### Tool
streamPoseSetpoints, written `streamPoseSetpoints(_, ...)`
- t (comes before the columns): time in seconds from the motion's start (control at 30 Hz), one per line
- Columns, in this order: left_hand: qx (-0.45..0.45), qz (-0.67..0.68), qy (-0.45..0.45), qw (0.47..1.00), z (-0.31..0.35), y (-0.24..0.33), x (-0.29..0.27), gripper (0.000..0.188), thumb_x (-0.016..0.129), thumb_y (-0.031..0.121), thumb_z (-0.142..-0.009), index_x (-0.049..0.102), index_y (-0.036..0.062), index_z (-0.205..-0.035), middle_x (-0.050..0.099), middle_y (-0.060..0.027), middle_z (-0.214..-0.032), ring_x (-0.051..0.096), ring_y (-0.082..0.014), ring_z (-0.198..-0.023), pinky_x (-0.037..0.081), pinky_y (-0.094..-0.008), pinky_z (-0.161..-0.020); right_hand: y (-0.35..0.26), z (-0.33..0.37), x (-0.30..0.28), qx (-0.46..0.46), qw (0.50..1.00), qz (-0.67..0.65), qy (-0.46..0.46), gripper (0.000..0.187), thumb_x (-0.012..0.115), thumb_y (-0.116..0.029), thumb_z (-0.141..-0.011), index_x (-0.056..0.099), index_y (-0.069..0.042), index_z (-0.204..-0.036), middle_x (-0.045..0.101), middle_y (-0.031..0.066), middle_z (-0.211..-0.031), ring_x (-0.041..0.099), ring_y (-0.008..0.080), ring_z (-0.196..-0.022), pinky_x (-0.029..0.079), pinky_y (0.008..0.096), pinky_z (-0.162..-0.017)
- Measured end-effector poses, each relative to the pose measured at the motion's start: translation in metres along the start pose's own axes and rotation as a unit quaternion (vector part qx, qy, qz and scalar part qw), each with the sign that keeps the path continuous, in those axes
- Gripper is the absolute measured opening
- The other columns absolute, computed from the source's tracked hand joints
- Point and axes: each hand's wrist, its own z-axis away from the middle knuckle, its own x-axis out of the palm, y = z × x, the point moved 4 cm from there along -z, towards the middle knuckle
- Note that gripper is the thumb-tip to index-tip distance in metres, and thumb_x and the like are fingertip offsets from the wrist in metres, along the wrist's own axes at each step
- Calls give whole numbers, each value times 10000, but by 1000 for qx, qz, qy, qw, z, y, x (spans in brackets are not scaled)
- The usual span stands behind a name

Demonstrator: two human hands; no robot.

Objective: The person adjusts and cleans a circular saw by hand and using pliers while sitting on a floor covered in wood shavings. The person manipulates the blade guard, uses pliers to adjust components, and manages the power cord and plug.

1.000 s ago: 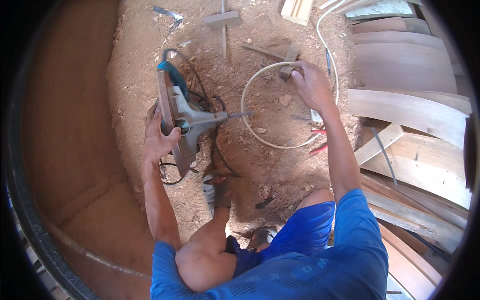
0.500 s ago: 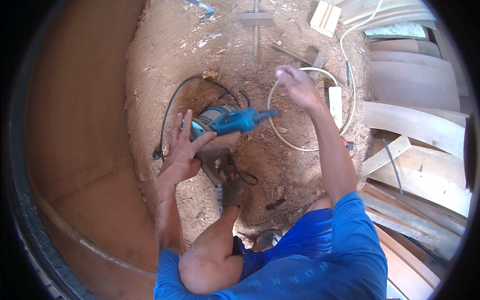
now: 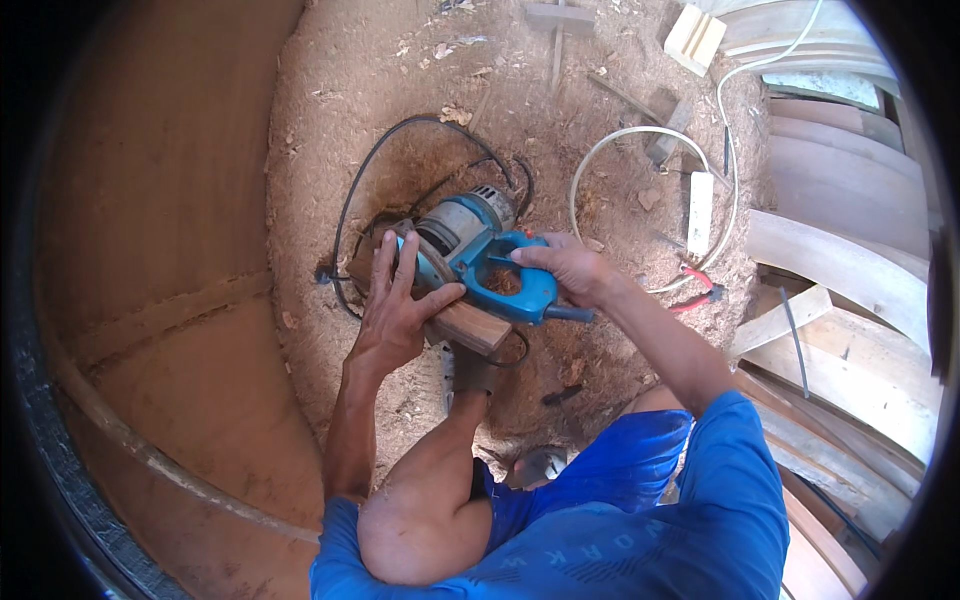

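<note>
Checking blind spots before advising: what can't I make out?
Head view:
- Right hand: fingers mostly hidden behind the hand and the blue looped handle.
- Left hand: palm hidden by its own back.
- Blue-and-grey power tool: underside hidden by its body.
- White looped cable: upper run cut off by the top edge.

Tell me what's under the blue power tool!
Sawdust and black cord show around the power tool, and a foot peeks out past its wooden board. What's right beneath is covered by the power tool, board and left hand.

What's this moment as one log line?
left hand: on brown rectangular wooden bar | right hand: gripping blue looped power-tool handle
</note>
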Motion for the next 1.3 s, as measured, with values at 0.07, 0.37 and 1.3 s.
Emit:
streamPoseSetpoints(0.07,15,-11,28,999,6,-2,5,687,743,-85,-687,690,350,-1217,156,-255,-1650,141,-531,-1503,285,-573,-1189,4,17,17,12,993,-113,11,358,703,-237,-954,586,33,-1159,687,123,-941,712,195,-788,615,340,-689)
streamPoseSetpoints(0.37,-79,232,114,963,21,-14,2,724,620,-134,-666,637,175,-1320,200,-277,-1640,194,-461,-1521,240,-520,-1208,34,23,31,-15,934,-357,14,440,699,-250,-948,525,22,-1247,688,147,-1011,715,278,-897,630,443,-776)
streamPoseSetpoints(1.3,-332,757,275,491,13,-70,28,528,688,317,-919,535,69,-1358,641,-113,-1208,634,-270,-1083,516,-459,-970,16,69,88,-22,777,-622,-96,182,630,-164,-974,506,-35,-1002,543,40,-825,561,190,-850,515,352,-851)
